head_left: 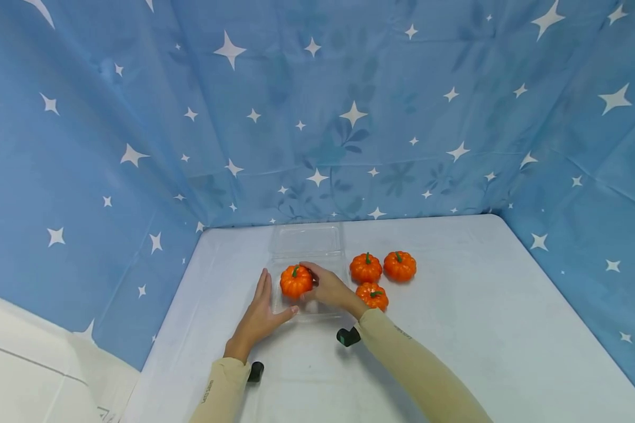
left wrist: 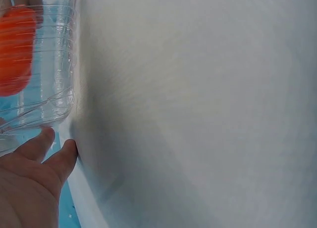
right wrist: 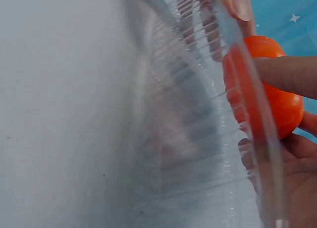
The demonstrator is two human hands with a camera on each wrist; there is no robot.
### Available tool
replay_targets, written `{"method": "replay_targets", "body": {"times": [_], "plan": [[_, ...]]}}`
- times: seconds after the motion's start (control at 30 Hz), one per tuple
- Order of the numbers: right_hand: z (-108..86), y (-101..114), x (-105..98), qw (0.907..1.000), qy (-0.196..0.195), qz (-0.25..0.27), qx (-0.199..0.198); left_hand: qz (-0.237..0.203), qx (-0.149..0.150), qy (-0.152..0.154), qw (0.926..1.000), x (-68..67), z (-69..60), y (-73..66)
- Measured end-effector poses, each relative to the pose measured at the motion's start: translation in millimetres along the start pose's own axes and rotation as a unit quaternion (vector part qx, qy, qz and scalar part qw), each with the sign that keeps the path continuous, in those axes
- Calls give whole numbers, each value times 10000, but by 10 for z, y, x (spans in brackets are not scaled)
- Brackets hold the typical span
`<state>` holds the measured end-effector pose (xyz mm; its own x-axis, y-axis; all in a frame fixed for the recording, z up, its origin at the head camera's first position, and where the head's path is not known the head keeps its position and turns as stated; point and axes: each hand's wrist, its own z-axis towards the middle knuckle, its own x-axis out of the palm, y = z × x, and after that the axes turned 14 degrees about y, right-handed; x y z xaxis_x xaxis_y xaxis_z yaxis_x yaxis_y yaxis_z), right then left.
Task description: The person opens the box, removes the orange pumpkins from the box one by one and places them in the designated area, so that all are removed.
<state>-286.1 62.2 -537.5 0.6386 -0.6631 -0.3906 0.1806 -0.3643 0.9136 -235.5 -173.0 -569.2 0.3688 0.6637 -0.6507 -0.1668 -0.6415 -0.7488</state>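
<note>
A small orange pumpkin (head_left: 295, 283) with a green stem is over the base of a clear plastic clamshell box, whose lid (head_left: 308, 239) lies folded back toward the curtain. My right hand (head_left: 328, 289) grips this pumpkin from the right; in the right wrist view, fingers curl about the pumpkin (right wrist: 282, 106) behind the clear box wall (right wrist: 198, 119). At the box's left side is my left hand (head_left: 261, 320), thumb spread and fingers straight. The left wrist view shows its fingertips close to the box corner (left wrist: 62, 96); whether they touch cannot be told.
Right of the box sit three more pumpkins: one nearest the box at the back (head_left: 366, 268), one farther right (head_left: 400, 267), one in front (head_left: 372, 296), partly behind my right forearm. The white table (head_left: 481, 317) meets a blue star-patterned curtain (head_left: 317, 117). Small dark objects (head_left: 348, 336) show beside both wrists.
</note>
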Motion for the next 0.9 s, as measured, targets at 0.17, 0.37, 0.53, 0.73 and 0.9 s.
{"method": "replay_targets", "body": {"times": [0.17, 0.37, 0.53, 0.73, 0.9], "plan": [[-54, 11, -77, 9998, -59, 175, -65, -54, 24, 62, 10000, 3, 13, -2], [-199, 60, -190, 9987, -44, 487, -140, -50, -48, 126, 9999, -9, 4, -1], [-298, 80, -303, 9970, -33, 608, -469, -8, -59, 176, 9998, -25, 16, -6], [-428, 128, -391, 9956, -23, 809, -463, 11, -45, 120, 9999, -27, 21, -16], [-538, 135, -459, 9959, -40, 810, -395, 1, -22, 91, 10000, -16, 14, -11]]}}
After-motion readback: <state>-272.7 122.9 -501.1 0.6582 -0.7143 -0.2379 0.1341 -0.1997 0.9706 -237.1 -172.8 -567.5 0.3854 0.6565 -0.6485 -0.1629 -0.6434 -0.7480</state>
